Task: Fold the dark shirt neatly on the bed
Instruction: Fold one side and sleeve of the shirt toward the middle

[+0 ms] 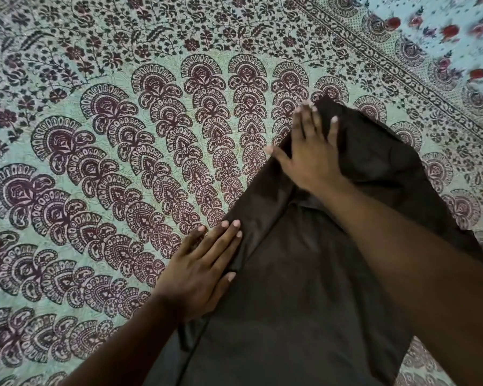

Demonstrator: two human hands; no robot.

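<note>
Covering the bed (95, 162), a patterned sheet carries your dark shirt (304, 288) at lower right, its long axis running from you up toward the far end. Your right hand (313, 154) presses flat, fingers spread, on that far end; your left hand (198, 271) lies flat along its left edge.

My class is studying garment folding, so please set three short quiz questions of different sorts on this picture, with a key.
1. True or false: both hands lie flat on the dark shirt.
2. Which hand presses nearer the shirt's far end? A. left hand B. right hand
3. Fill in: the shirt lies on a patterned ____.

Key: 1 true; 2 B; 3 bedsheet.
</note>
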